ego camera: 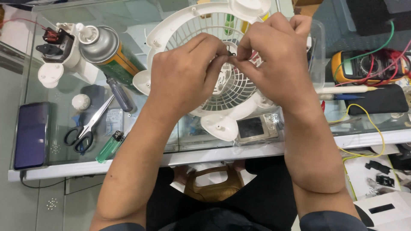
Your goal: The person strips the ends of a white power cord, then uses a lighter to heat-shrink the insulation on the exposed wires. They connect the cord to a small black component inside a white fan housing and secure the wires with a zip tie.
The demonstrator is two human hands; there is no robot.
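Note:
A white plastic fan grille housing (180,25) with round feet lies on the glass counter. Both hands hover over its middle. My left hand (184,77) and my right hand (278,55) meet fingertip to fingertip, pinching a small dark part (231,54) between them just above the grille's centre. The part is too small to identify; thin red wires show beside it.
A spray can (109,51), a screwdriver (120,94), scissors (87,126), a green lighter (109,146) and a dark phone (31,134) lie to the left. A small camera (256,127) sits near the front edge. A yellow multimeter (364,66) with leads sits at right.

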